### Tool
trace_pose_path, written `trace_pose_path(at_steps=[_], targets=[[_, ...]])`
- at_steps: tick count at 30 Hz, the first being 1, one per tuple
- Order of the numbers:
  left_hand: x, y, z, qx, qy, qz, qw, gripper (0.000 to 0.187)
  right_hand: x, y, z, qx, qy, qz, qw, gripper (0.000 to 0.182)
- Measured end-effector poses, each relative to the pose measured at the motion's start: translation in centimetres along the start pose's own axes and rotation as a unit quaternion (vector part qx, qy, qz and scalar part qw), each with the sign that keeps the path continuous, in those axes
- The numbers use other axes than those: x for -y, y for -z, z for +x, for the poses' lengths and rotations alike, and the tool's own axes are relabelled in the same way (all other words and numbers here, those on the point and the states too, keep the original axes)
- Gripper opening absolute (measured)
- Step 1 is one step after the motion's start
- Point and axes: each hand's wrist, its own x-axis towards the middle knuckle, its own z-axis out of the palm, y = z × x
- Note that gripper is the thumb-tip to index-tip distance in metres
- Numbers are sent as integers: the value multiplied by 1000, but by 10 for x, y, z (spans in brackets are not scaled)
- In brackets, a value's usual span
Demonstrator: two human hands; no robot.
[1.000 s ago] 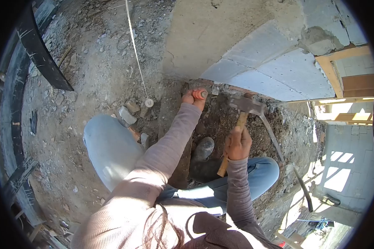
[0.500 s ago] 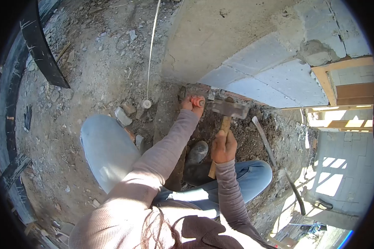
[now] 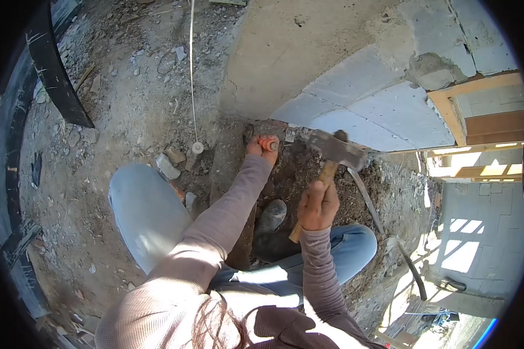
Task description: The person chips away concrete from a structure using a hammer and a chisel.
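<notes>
My left hand [image 3: 262, 149] is closed round an orange-red handled tool [image 3: 269, 143] at the foot of the wall; the rest of that tool is hard to make out. My right hand [image 3: 318, 206] grips the wooden handle of a hammer [image 3: 339, 151]. The hammer's heavy metal head stands off to the right of my left hand, apart from the orange-red handle. Dug, loose soil [image 3: 294, 174] lies below the two hands, with a dark boot [image 3: 271, 216] between my forearms.
A concrete wall [image 3: 291, 52] with pale blue-grey panels [image 3: 367, 110] rises ahead. A white cord [image 3: 193, 75] ends in a small disc at the left. A long bar [image 3: 367, 198] lies to the right. Black strips [image 3: 55, 75] and stones [image 3: 167, 166] are on the left.
The hammer head has moved to the right, away from my left hand, and its handle leans more. My left hand still holds the orange-red tool. The whole view has shifted slightly.
</notes>
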Motion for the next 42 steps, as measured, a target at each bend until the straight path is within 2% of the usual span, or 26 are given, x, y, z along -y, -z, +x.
trace_pose_path(at_steps=[2,4,5,7,8,9,10,11,14,16,17,19,20,21,23,24,26,29,31,32,34,35,36,37,38,42], targets=[[0,-10,2,20,14,-42,999,30,12,0,1,-50,33,57,997,32],[-1,-14,3,4,18,-39,999,31,11,-6,5,-141,201,82,966,31],[-3,-14,4,-13,22,-42,999,32,-9,-15,10,-140,201,83,966,31],[-7,-10,8,-8,-16,26,1000,33,-74,-36,17,-53,235,-167,956,30],[-6,-11,10,0,-53,93,994,34,-88,-31,17,-54,239,-168,955,30],[-5,-20,7,7,-51,94,994,34,-95,-25,17,21,134,-167,977,31],[-6,-31,6,7,3,-11,1000,35,-102,-23,20,99,30,-164,981,32],[-11,-31,-1,2,50,-121,991,36,-90,-21,13,109,31,-166,980,32],[-3,-9,12,17,20,-76,997,37,-12,-19,4,31,14,-38,999,33],[-2,-5,12,20,21,-72,997,37,21,-20,1,-106,136,89,981,32],[-3,-7,12,17,19,-69,997,37,14,-25,2,-107,132,90,981,32],[-2,-13,10,-13,24,-78,997,37,-25,-39,11,-139,212,34,967,34],[-2,-7,9,27,29,-94,995,36,-64,-47,21,-155,323,-159,920,35],[2,-12,5,27,28,-93,995,36,-74,-46,22,-154,322,-158,921,35],[12,-29,-5,-94,-94,129,983,34,-83,-34,26,63,94,-244,963,35],[8,-27,1,-91,-99,125,983,34,-69,-27,29,85,45,-223,970,35],[3,-13,10,-13,-21,-59,998,34,-33,-20,18,65,26,-88,994,37],[-2,-8,14,31,17,-82,996,34,32,-21,8,-8,69,30,997,37],[-2,-10,15,20,4,-71,997,35,31,-21,18,-147,297,56,942,37],[-2,-11,12,9,-5,-61,998,35,10,-31,16,-131,277,106,946,37],[-5,-15,11,22,-2,-42,999,34,-53,-45,31,-118,417,-257,864,36],[-3,-12,10,31,0,-25,999,34,-59,-36,24,-118,421,-260,861,36],[-2,-10,6,31,6,-24,999,34,-61,-27,11,-14,233,-247,941,35],[-1,-26,18,25,-3,-17,1000,34,-63,-28,22,90,51,-214,971,34],[-3,-18,14,-4,-20,-17,1000,34,-41,-23,18,91,-12,-154,984,33],[-4,-8,17,37,5,-89,995,34,36,-18,6,-3,23,31,999,35]])
